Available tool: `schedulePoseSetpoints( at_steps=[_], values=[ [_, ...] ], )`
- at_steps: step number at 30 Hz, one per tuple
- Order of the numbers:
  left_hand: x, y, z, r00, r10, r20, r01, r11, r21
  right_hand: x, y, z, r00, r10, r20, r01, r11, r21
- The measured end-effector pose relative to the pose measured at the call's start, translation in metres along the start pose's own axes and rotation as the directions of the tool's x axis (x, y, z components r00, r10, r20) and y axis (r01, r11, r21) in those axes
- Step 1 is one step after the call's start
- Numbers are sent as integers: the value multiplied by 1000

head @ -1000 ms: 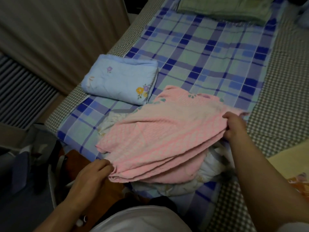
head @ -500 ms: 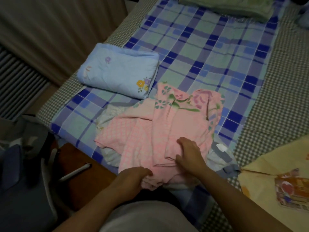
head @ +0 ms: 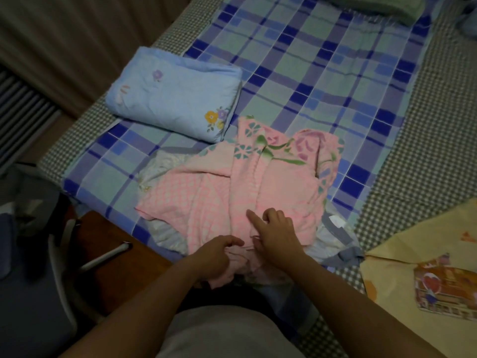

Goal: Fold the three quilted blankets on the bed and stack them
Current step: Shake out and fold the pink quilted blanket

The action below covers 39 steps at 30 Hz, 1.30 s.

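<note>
Bunching the pink blanket's (head: 258,192) near edge in my left hand (head: 215,257), fist closed on it, at the bed's (head: 438,140) near edge. R hand (head: 277,235) rests flat on it w/ fingers loose, gripping nothing. Folded blue blanket (head: 175,99) sits by the left edge.

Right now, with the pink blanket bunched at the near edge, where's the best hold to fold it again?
Probably the two near corners of the pink blanket, coming from the bed's near edge. The left hand already grips bunched fabric there; the right hand rests on top. The far end with the flower print lies crumpled, partly over a white blanket, so flatten it first.
</note>
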<state>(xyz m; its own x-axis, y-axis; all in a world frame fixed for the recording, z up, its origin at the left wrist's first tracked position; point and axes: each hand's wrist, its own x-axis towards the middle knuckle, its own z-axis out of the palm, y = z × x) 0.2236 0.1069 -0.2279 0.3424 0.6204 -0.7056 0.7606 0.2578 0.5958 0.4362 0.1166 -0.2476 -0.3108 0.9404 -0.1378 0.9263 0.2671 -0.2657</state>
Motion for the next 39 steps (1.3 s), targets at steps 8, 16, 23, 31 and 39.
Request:
schedulePoseSetpoints(
  at_steps=[8, 16, 23, 31, 39],
  values=[
    [-3, -20, 20, 976, 217, 33, -219, 954, 207, 4, 20, -12, 936, 352, -15, -309, 839, 448],
    [-34, -20, 15, 916, 396, -66, -345, 860, 377, -1, 27, -116, 292, 924, -248, -208, 315, 926],
    [-33, -7, 10, 899, 436, -38, -349, 767, 539, 1, -21, -4, 989, -37, -142, 110, 828, 549],
    [-36, -7, 9, 873, 480, -81, -418, 824, 383, -25, -13, 12, 990, -99, -102, 138, 834, 535],
    [-38, -4, -2, 830, 550, -91, -482, 790, 378, -25, -28, -1, 992, -123, -3, 108, 858, 502]
  ],
)
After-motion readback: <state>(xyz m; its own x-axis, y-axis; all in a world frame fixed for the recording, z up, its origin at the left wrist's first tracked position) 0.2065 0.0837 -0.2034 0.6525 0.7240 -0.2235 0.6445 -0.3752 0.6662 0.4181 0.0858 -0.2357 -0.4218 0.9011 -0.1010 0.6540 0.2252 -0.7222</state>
